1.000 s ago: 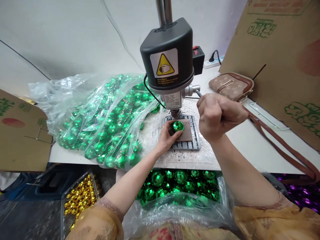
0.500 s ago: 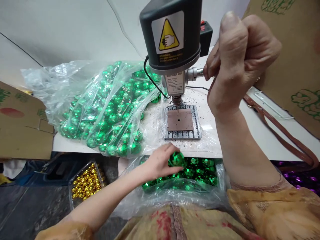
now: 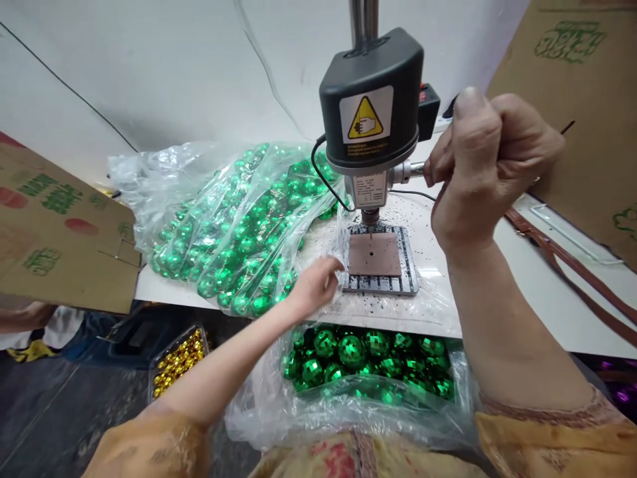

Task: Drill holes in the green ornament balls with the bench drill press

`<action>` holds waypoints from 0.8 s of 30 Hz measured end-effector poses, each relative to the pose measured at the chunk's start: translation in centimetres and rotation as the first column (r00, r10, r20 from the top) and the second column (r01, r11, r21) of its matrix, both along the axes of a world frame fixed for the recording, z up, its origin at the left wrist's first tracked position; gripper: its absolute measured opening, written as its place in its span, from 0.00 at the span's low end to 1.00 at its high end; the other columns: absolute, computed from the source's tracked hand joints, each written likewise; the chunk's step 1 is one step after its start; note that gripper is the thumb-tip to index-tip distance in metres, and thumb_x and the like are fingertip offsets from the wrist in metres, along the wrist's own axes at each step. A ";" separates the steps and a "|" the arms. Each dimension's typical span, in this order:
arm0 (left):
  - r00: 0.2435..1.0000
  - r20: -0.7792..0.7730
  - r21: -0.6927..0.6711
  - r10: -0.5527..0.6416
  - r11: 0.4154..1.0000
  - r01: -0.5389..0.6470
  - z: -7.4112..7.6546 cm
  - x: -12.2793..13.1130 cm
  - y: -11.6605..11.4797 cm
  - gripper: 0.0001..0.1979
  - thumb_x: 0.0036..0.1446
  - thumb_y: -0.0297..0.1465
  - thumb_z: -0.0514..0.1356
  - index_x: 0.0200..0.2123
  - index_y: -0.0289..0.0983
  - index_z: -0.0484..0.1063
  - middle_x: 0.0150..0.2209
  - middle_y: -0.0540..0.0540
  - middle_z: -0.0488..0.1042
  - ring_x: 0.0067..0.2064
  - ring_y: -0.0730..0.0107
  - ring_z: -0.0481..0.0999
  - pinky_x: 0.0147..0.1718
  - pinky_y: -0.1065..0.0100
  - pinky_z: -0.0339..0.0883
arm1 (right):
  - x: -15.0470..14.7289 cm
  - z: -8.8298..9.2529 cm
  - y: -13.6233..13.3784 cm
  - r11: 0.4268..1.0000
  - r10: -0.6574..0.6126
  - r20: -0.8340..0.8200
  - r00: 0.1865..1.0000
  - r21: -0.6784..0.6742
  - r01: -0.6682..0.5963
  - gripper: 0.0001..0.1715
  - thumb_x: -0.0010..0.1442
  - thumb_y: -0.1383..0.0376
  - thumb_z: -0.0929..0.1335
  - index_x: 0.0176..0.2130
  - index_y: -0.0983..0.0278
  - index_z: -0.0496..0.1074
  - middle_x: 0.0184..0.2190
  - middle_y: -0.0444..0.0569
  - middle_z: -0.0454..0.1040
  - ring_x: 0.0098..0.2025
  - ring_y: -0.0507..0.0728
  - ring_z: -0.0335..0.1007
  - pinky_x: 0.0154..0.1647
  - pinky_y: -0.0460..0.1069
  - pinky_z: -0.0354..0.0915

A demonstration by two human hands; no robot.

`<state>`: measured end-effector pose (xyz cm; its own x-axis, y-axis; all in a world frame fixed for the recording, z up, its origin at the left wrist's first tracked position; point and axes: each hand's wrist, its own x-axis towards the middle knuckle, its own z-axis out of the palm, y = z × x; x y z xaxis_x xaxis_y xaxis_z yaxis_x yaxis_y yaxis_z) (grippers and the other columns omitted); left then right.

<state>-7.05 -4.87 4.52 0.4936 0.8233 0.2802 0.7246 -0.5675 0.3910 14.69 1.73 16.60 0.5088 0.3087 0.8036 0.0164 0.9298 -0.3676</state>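
Note:
My right hand (image 3: 492, 166) is raised at the right, its fingers closed round the feed handle (image 3: 417, 169) of a small black bench drill press (image 3: 371, 113). A thin bit points down over a brown board (image 3: 361, 255) with a hole, lying on the slotted metal base (image 3: 411, 265). My left hand (image 3: 318, 284) is over the table's front, left of the base, with loosely curled fingers apart and no ball visible in it. Beside it, faceted green balls (image 3: 239, 232) fill a clear plastic bag (image 3: 149, 179). Below, more green balls (image 3: 351, 348) lie in a plastic-lined container (image 3: 462, 378).
Dark shavings are scattered round the base. Cardboard boxes (image 3: 64, 226) (image 3: 587, 133) flank the white table (image 3: 438, 312). A brown strap (image 3: 562, 259) lies at the right. Small gold balls (image 3: 182, 358) fill a clear tub at lower left. Another person's arm (image 3: 24, 317) shows at the left edge.
My left hand has left the green ball it held over the container and moved up and left towards the bag. My right hand stays on the handle. The view has shifted.

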 end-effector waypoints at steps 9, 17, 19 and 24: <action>0.920 0.075 -0.015 0.384 0.923 -0.384 -2.5 -0.2 16.7 0.22 0.49 0.11 0.60 0.45 0.35 0.71 0.44 0.41 0.71 0.48 0.55 0.71 0.55 0.54 0.62 | -0.3 0.4 -1.1 0.999 -0.004 -0.001 1.000 -0.038 0.004 0.26 0.64 0.71 0.65 0.17 0.65 0.54 0.13 0.37 0.54 0.16 0.43 0.53 0.21 0.46 0.45; 0.903 0.213 -0.005 0.374 0.924 -0.382 -4.7 -0.7 18.7 0.16 0.55 0.21 0.61 0.47 0.37 0.73 0.54 0.36 0.69 0.57 0.48 0.68 0.59 0.51 0.60 | -0.2 0.1 -1.1 0.998 -0.038 0.013 0.999 -0.046 0.039 0.26 0.64 0.69 0.66 0.17 0.64 0.56 0.14 0.38 0.54 0.16 0.45 0.52 0.22 0.48 0.47; 0.887 0.267 -0.030 0.376 0.923 -0.383 -4.8 -0.9 18.4 0.18 0.55 0.23 0.61 0.50 0.36 0.72 0.54 0.36 0.70 0.58 0.49 0.68 0.59 0.51 0.60 | -0.2 0.0 -0.8 0.998 -0.044 0.019 0.999 -0.032 0.045 0.27 0.64 0.65 0.67 0.17 0.63 0.56 0.13 0.38 0.54 0.16 0.46 0.51 0.20 0.49 0.47; 0.755 0.489 -0.264 0.437 0.899 -0.349 -4.2 -0.4 17.7 0.20 0.50 0.25 0.65 0.49 0.34 0.72 0.47 0.40 0.76 0.51 0.57 0.73 0.56 0.56 0.64 | -0.2 -0.1 -0.9 0.999 -0.035 0.012 0.999 -0.040 0.036 0.28 0.63 0.61 0.68 0.17 0.62 0.56 0.12 0.39 0.54 0.15 0.47 0.49 0.19 0.50 0.46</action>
<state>-7.45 12.83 0.30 -0.0697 0.9640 0.2565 0.5284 -0.1825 0.8291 14.50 0.86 16.50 0.5112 0.3231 0.7964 0.0534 0.9129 -0.4047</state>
